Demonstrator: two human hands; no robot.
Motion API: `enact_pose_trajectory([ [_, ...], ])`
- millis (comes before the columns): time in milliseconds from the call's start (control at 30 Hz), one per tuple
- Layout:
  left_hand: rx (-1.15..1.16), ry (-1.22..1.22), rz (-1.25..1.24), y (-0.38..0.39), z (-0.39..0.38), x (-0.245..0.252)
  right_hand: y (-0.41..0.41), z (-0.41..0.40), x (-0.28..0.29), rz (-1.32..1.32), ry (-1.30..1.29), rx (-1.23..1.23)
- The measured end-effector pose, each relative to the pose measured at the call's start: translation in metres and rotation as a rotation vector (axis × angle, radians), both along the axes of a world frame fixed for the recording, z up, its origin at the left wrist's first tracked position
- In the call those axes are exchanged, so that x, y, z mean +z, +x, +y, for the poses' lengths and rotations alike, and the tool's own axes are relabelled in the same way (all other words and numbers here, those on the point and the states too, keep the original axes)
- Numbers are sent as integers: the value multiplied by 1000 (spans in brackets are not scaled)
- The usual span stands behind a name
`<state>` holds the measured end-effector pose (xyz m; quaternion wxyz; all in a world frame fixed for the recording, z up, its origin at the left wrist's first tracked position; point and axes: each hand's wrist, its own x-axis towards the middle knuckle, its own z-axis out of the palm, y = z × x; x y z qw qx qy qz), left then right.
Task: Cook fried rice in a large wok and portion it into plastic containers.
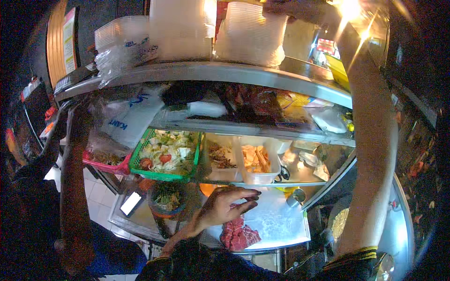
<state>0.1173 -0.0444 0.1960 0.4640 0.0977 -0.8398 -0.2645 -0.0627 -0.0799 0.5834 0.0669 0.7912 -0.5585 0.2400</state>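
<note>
My left hand (228,204) hovers over the metal counter (277,221) with its fingers apart and nothing visible between them. Just below it lies a crumpled red checked cloth (239,234). My right arm stretches up the right side, and my right hand (300,10) is dark and blurred at the top edge, by a stack of clear plastic containers (251,35); its grip cannot be made out. Beyond my left hand, a green plastic basket (165,175) holds cut leafy vegetables and tomato pieces. Beside it, one plastic tub (221,172) holds brown shreds, another (262,177) orange chips.
Another person's arm (74,168) reaches up at the left, near a pink basket (105,166) and plastic bags (133,112). A bowl of greens (167,200), a bright white rectangle (130,203) and a metal cup (296,197) are on the counter. A metal shelf (218,72) spans above.
</note>
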Motion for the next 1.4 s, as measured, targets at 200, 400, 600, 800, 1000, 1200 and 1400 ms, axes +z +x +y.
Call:
enact_pose_trajectory([
  [200, -57, 166, -52, -1, -5, -12, -5, -21, 13, 378, -93, 115],
  [400, -76, 194, -112, 2, -6, -3, 11, 0, 6, 466, -52, -101],
  [600, 50, 248, -119, 26, -10, -6, -8, -91, -20, 671, -1005, 92],
  [800, -50, 123, -74, -2, -2, -2, -8, -33, -22, 293, -636, 90],
  [1000, -57, 189, -129, -6, 12, -2, -21, -19, -26, 205, -657, -112],
  [1200, -63, 320, -70, -6, 20, -21, -31, 13, -70, -211, -1107, 128],
  [1400, -358, 664, -48, -36, 44, -93, -69, 211, -246, -512, -944, -442],
])
